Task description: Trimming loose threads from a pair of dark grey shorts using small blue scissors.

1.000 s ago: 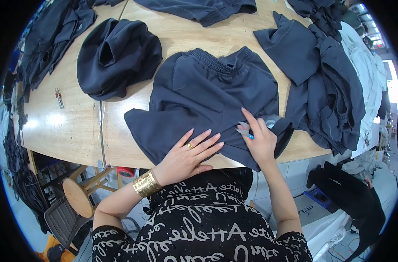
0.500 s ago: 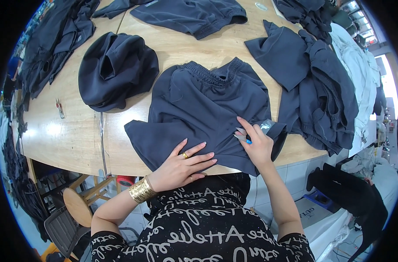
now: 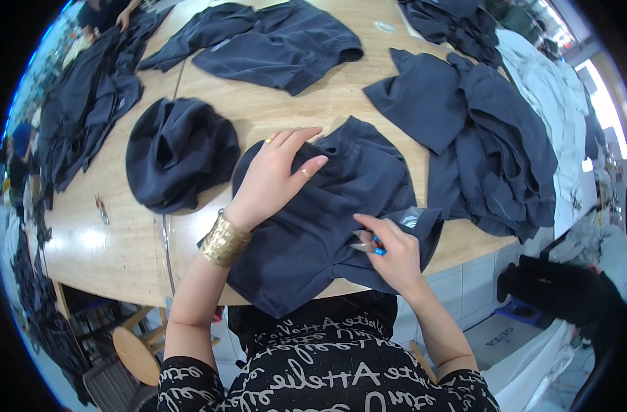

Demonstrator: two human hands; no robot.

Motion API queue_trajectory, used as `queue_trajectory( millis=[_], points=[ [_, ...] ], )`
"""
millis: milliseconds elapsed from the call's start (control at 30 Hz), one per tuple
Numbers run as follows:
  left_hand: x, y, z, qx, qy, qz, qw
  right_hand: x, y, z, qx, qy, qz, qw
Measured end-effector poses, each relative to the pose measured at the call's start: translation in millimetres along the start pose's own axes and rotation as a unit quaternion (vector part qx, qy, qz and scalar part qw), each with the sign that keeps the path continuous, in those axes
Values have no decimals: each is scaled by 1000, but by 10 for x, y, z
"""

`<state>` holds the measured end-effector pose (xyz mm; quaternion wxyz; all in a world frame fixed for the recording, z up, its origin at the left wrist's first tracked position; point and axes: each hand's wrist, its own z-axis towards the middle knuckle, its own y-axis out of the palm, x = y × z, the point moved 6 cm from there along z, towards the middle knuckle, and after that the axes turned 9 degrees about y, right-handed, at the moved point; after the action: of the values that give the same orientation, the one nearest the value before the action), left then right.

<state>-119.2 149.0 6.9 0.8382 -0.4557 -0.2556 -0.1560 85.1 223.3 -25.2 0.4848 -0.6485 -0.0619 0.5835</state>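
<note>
**Navy cloth on pale wood**

The garment (image 3: 327, 220) under the hands is dark navy, with a grey label (image 3: 411, 218). The small tool (image 3: 376, 248) is bright blue. The table (image 3: 121, 233) is light tan wood. The cuff bracelet (image 3: 224, 239) is gold. The person's top (image 3: 313, 378) is black with white script lettering.

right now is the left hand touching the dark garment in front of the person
Touching. The head view shows the left hand lying palm-down and flat on the dark navy garment, fingers spread over its upper edge, no gap visible beneath the palm.
</note>
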Motion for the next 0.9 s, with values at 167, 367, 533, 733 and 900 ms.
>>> queue_trajectory(
  millis=[167, 367, 533, 733, 900],
  points=[
    [-176, 440, 199, -52, 67, 170, 982, 75, -255, -46, 53, -12, -18, 998],
    [-169, 561, 377, -38, 6, 112, 993, 1006, -917, -223, 217, 222, 44, 950],
    [-207, 662, 335, -57, 17, 141, 988, 1034, -996, -251, 236, 240, 34, 941],
    [-162, 637, 336, -69, -6, 141, 988, 1102, -1007, -283, 227, 262, 37, 937],
    [352, 704, 280, -36, 79, 64, 994, 1218, -871, -295, 153, 271, 39, 950]
  ],
)
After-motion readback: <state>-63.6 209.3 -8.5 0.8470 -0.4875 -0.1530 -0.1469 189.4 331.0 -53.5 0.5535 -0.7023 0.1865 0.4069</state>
